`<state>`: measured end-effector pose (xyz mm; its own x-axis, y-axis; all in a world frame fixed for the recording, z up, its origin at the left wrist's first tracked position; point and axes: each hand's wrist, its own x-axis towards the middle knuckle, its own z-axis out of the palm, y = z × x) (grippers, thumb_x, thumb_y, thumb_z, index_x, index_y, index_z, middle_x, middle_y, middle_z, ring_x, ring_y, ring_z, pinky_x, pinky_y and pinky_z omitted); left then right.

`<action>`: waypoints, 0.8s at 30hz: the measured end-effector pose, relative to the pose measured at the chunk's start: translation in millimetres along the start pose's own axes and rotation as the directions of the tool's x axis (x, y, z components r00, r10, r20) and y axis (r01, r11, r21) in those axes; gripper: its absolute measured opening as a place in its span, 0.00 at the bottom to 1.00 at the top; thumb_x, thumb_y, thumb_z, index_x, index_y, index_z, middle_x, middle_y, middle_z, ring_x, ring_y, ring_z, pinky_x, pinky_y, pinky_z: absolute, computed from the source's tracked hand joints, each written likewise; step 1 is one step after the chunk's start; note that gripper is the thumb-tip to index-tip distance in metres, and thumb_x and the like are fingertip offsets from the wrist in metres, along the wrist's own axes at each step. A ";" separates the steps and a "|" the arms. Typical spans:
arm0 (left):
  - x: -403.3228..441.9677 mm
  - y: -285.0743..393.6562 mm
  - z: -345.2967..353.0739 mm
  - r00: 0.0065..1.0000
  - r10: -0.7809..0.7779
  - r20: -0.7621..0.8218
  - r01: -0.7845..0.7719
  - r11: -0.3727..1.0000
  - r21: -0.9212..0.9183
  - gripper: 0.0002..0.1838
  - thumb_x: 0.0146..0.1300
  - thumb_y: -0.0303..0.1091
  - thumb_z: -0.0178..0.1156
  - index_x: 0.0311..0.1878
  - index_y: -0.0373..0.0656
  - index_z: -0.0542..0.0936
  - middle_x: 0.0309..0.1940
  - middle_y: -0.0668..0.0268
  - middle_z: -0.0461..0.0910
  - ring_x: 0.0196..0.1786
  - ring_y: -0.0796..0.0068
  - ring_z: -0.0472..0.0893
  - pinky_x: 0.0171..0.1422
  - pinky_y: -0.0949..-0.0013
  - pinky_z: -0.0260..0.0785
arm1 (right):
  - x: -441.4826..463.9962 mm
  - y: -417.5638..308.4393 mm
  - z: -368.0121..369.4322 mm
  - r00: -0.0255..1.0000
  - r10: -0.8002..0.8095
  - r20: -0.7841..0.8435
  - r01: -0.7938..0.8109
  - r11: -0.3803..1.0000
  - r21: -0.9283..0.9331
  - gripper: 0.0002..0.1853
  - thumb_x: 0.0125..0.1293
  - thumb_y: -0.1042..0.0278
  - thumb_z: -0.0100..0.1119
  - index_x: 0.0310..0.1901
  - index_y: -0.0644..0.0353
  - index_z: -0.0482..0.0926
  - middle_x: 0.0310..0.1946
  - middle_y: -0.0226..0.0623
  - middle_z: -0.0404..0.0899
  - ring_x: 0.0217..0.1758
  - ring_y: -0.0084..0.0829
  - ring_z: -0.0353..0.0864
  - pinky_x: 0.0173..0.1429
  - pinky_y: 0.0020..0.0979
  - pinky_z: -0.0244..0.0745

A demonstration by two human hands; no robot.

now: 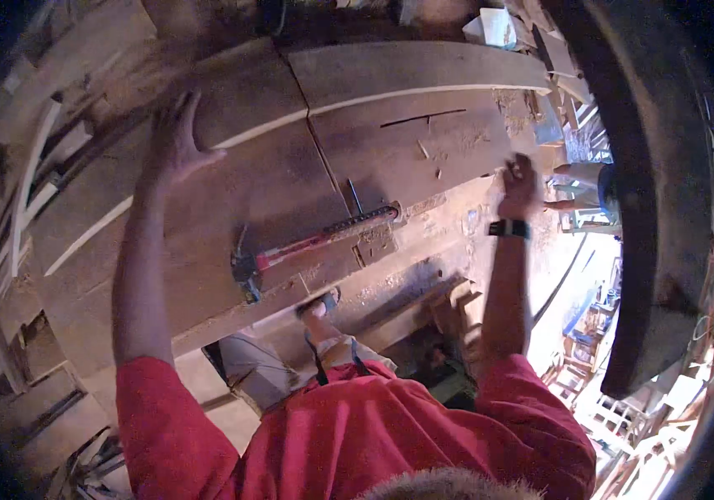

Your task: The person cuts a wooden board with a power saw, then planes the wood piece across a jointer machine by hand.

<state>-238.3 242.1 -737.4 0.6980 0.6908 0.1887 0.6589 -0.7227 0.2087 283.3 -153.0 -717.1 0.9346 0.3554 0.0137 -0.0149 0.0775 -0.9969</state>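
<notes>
My left hand (180, 143) is open, its thumb stretched away from the fingers, over a long wooden board (232, 100) on the bench; whether it touches the wood I cannot tell. Nothing shows in it. At the right, my right hand (521, 185) is raised near the board's far right end, with loosely bent fingers and nothing visible in them; motion blurs it slightly. A dark watch (509, 228) sits on that wrist. Between my arms lies a long red tool like a bar clamp (315, 239), with a dark head at its left end.
A thin dark strip (424, 118) and wood chips (424, 150) lie on the worktop. Scrap battens (34, 192) lean at the left. A large dark beam-like shape (644, 192) crosses the right side. Beyond my right hand, part of another person (586, 183) shows.
</notes>
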 end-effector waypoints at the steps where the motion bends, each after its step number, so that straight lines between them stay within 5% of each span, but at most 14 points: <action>1: 0.9 7.5 -7.4 0.999 -0.024 0.028 0.024 1.000 0.015 0.63 0.45 0.56 0.81 0.81 0.41 0.59 0.81 0.48 0.58 0.82 0.42 0.57 0.87 0.41 0.47 | 11.5 -33.5 -18.0 0.990 -0.108 -0.093 0.097 0.989 -0.112 0.28 0.78 0.49 0.49 0.68 0.62 0.75 0.65 0.40 0.80 0.61 0.40 0.81 0.59 0.37 0.78; 5: -0.6 1.2 3.0 0.997 0.036 -0.061 -0.036 0.999 -0.003 0.63 0.47 0.55 0.80 0.82 0.40 0.58 0.81 0.45 0.56 0.83 0.40 0.54 0.87 0.40 0.45 | 16.4 -220.5 -29.0 0.823 -0.563 -0.078 0.530 0.809 -0.256 0.21 0.79 0.59 0.52 0.65 0.62 0.79 0.62 0.39 0.82 0.55 0.33 0.84 0.56 0.34 0.80; 9: -6.7 5.5 -0.8 1.000 -0.016 0.021 0.016 1.000 -0.021 0.67 0.45 0.56 0.82 0.83 0.37 0.54 0.84 0.44 0.49 0.86 0.41 0.47 0.88 0.38 0.39 | -11.5 -373.6 -3.5 0.566 -0.823 -0.045 0.816 0.568 -0.112 0.16 0.80 0.67 0.54 0.62 0.63 0.83 0.55 0.38 0.86 0.47 0.27 0.87 0.50 0.29 0.81; 11: -19.9 14.5 -1.0 0.997 -0.037 -0.064 0.031 0.995 -0.096 0.69 0.44 0.58 0.82 0.82 0.36 0.54 0.84 0.44 0.49 0.86 0.42 0.47 0.88 0.38 0.37 | -37.0 -435.8 18.5 0.406 -0.914 -0.006 0.911 0.405 -0.071 0.17 0.80 0.68 0.54 0.63 0.65 0.82 0.55 0.39 0.87 0.45 0.25 0.87 0.48 0.28 0.81; 16: -36.7 20.7 13.0 0.985 -0.085 -0.152 0.073 0.994 -0.082 0.67 0.43 0.58 0.83 0.81 0.36 0.57 0.83 0.44 0.51 0.86 0.42 0.47 0.88 0.39 0.36 | -65.5 -543.3 62.4 0.196 -0.978 0.075 0.965 0.179 -0.193 0.21 0.79 0.64 0.56 0.66 0.67 0.79 0.58 0.43 0.86 0.58 0.30 0.84 0.63 0.33 0.78; 18: -34.8 26.0 6.9 0.985 -0.076 -0.152 0.063 0.994 -0.090 0.67 0.43 0.58 0.83 0.81 0.36 0.57 0.83 0.44 0.51 0.86 0.42 0.47 0.89 0.40 0.36 | -57.0 -580.4 80.8 -0.060 -0.994 0.087 0.974 -0.078 -0.213 0.21 0.80 0.63 0.55 0.66 0.67 0.79 0.57 0.44 0.86 0.58 0.31 0.85 0.64 0.32 0.77; 19: -36.2 23.9 5.0 0.988 -0.089 -0.125 0.077 0.992 -0.096 0.67 0.43 0.58 0.83 0.81 0.36 0.57 0.83 0.43 0.51 0.86 0.42 0.47 0.89 0.40 0.35 | -55.4 -598.5 88.7 -0.076 -0.994 0.075 0.973 -0.090 -0.212 0.21 0.80 0.63 0.55 0.66 0.67 0.79 0.57 0.44 0.86 0.58 0.31 0.85 0.64 0.32 0.77; 21: -35.9 19.2 9.3 0.988 -0.097 -0.124 0.087 0.992 -0.087 0.67 0.43 0.58 0.83 0.81 0.37 0.57 0.83 0.43 0.51 0.86 0.43 0.47 0.89 0.40 0.34 | -54.6 -634.0 105.8 -0.279 -0.951 0.137 0.901 -0.308 -0.306 0.21 0.80 0.62 0.55 0.66 0.68 0.78 0.55 0.45 0.86 0.53 0.33 0.86 0.61 0.31 0.79; 24: -33.0 14.0 20.0 0.990 -0.092 -0.105 0.083 0.993 -0.080 0.68 0.43 0.57 0.83 0.82 0.37 0.56 0.84 0.43 0.50 0.86 0.43 0.46 0.89 0.41 0.32 | -55.6 -680.8 123.4 -0.337 -0.931 0.144 0.856 -0.366 -0.365 0.21 0.79 0.62 0.57 0.66 0.66 0.78 0.53 0.45 0.86 0.49 0.34 0.87 0.55 0.31 0.82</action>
<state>-246.5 208.7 -759.9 0.6015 0.7525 0.2681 0.6902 -0.6585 0.3001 197.6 -110.6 -29.5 -0.3519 -0.0582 0.9342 0.9352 -0.0636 0.3483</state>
